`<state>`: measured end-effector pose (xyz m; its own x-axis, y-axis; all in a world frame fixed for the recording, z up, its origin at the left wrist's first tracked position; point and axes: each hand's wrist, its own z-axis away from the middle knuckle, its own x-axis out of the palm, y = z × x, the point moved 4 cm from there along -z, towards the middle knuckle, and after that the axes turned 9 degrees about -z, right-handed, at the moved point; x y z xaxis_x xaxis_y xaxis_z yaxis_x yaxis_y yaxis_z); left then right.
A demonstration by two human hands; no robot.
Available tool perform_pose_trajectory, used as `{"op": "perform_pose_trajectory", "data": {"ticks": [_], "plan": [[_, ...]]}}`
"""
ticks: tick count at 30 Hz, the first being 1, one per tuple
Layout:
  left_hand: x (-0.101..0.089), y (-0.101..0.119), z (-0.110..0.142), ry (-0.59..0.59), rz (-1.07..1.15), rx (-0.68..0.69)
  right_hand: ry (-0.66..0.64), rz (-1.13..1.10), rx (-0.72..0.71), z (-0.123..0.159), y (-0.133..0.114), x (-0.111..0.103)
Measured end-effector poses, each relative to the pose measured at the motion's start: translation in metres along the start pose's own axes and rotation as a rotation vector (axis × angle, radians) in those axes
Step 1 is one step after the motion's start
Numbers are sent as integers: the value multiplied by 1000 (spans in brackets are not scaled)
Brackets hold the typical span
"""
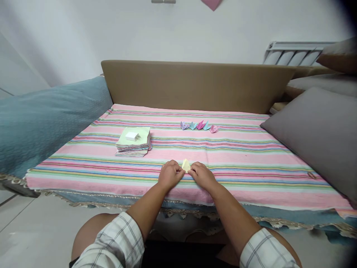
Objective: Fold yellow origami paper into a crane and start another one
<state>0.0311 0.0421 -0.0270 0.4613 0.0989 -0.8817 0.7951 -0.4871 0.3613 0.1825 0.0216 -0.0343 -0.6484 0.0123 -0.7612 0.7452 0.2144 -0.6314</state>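
Observation:
A small piece of pale yellow folded paper (186, 165), pointed at the top, is between my two hands over the striped cloth. My left hand (170, 174) pinches its lower left corner with thumb and fingers. On the opposite side, my right hand (202, 175) grips the lower right corner in the same way. Beyond my hands, several folded paper cranes (200, 125) in purple, teal and pink stand in a row. To the left lies a stack of square paper sheets (134, 147) with a light green one on top.
A white charger plug (132, 136) rests on the paper stack. Striped cloth (237, 156) covers the seat. Grey cushions (315, 137) lie at the right, a blue-covered armrest (52, 115) at the left, and a brown backrest (195, 85) behind.

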Motion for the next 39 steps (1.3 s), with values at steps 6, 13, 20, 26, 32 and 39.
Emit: {"op": "perform_pose_trajectory", "data": {"ticks": [6,13,20,26,32,39], "plan": [[1,2,-2,-19,-35,-64,20,27,19,-3,1,2],[1,3,-4,-28,-57,-76,5,-142,-56,1,6,-3],[0,2,-5,-30,-51,-72,8,-206,-61,2,7,-5],[1,2,-5,-34,-64,-71,6,-74,-24,0,5,-1],[1,3,-6,-40,-84,-78,-17,57,34,-2,-1,1],[1,3,-7,-51,-86,-79,12,-123,19,5,10,0]]}}
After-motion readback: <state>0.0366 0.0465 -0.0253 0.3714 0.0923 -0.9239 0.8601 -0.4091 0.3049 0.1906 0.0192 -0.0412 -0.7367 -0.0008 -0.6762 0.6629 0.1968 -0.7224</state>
